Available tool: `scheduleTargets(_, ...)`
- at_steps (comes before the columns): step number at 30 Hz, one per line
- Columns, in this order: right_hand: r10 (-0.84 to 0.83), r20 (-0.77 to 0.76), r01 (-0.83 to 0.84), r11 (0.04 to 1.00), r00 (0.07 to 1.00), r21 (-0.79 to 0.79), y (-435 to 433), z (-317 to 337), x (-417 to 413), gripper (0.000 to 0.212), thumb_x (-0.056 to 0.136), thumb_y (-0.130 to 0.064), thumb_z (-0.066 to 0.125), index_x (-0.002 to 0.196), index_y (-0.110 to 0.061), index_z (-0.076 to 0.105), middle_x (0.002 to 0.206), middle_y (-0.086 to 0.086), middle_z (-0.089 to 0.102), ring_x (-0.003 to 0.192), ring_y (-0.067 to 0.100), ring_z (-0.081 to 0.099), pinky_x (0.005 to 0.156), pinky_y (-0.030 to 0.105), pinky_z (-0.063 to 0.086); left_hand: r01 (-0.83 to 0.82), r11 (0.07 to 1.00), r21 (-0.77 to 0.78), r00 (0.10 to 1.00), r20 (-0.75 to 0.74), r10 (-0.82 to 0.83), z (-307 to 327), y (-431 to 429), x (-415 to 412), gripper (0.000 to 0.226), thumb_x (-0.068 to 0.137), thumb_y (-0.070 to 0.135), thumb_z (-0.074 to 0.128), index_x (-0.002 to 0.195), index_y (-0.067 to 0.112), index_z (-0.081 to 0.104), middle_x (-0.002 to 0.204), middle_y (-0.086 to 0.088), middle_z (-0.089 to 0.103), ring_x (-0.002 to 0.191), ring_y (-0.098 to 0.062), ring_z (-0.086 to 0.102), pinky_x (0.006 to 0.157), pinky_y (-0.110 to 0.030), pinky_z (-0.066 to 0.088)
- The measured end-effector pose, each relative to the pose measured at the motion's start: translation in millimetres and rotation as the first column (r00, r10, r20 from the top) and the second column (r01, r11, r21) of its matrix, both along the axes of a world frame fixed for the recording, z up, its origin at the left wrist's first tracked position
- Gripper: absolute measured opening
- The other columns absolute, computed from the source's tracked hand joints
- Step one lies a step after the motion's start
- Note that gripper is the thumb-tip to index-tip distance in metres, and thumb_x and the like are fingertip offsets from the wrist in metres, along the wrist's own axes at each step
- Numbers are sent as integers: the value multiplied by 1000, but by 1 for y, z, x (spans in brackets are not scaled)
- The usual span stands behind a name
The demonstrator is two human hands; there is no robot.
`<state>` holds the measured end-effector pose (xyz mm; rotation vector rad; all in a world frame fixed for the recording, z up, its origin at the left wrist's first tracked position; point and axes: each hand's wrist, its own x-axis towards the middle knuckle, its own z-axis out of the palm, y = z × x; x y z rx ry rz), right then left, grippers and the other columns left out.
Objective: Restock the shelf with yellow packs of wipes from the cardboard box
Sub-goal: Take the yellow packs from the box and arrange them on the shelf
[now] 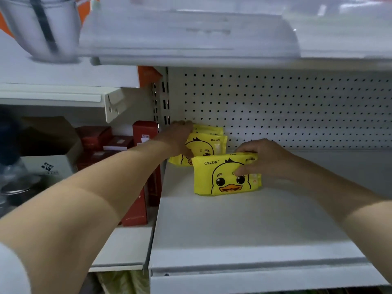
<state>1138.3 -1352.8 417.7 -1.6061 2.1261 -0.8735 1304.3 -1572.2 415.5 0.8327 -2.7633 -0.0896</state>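
A yellow pack of wipes (224,175) with a duck face stands upright on the white shelf (233,225). My right hand (261,160) grips its top right edge, thumb on the front. Behind it to the left, several more yellow packs (206,143) stand in a row against the shelf's left end. My left hand (180,136) reaches over these rear packs, fingers over their tops and thumb on the front of one. The cardboard box is not in view.
A white pegboard (286,107) backs the shelf. An upper shelf (191,45) hangs low overhead. Red boxes (140,166) and a white carton (46,166) fill the neighbouring bay on the left. A steel pot (42,26) stands top left.
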Motion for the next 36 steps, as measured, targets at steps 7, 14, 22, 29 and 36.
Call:
scheduleTargets(7, -8, -126, 0, 998, 992, -62, -41, -8, 11, 54, 64, -32, 92, 110, -33, 64, 108, -14, 63, 100, 2, 59, 77, 17, 44, 47, 995, 91, 971, -238, -24, 4, -10, 3, 51, 71, 40, 84, 103, 17, 50, 100, 0, 50, 94, -20, 49, 62, -27, 32)
scheduleTargets(14, -123, -305, 55, 973, 944, -223, -79, -19, 25, 70, 61, -35, 92, 121, -23, 56, 109, -8, 52, 107, 12, 54, 83, 29, 46, 86, 987, 133, 949, -312, -41, 25, 11, 14, 45, 74, 59, 74, 97, 23, 60, 95, 7, 61, 88, -12, 58, 76, -34, 51)
scheduleTargets(22, -267, -429, 159, 950, 863, -269, -70, -17, 28, 75, 66, -40, 87, 129, -24, 50, 121, 0, 46, 115, 18, 44, 78, 31, 41, -143, 988, -65, 981, -144, 132, 5, 35, 22, 51, 74, 46, 78, 112, 22, 55, 114, -1, 57, 111, -24, 45, 88, -36, 38)
scheduleTargets(29, -247, -351, 184, 961, 903, -205, -13, -3, 34, 76, 69, -36, 86, 133, -26, 47, 126, 1, 50, 121, 20, 47, 88, 36, 46, -218, 974, -58, 972, -106, 211, 14, 101, 42, 73, 73, 52, 77, 136, 31, 46, 135, -2, 51, 130, -29, 37, 111, -43, 29)
scheduleTargets(36, -113, -424, 126, 992, 899, 2, 87, 25, 63, 78, 76, -40, 81, 142, -28, 42, 138, 4, 47, 127, 25, 46, 100, 36, 44, -257, 957, 135, 959, -87, 270, 19, 216, 64, 79, 74, 43, 81, 142, 34, 41, 147, -4, 38, 141, -30, 24, 113, -45, 32)
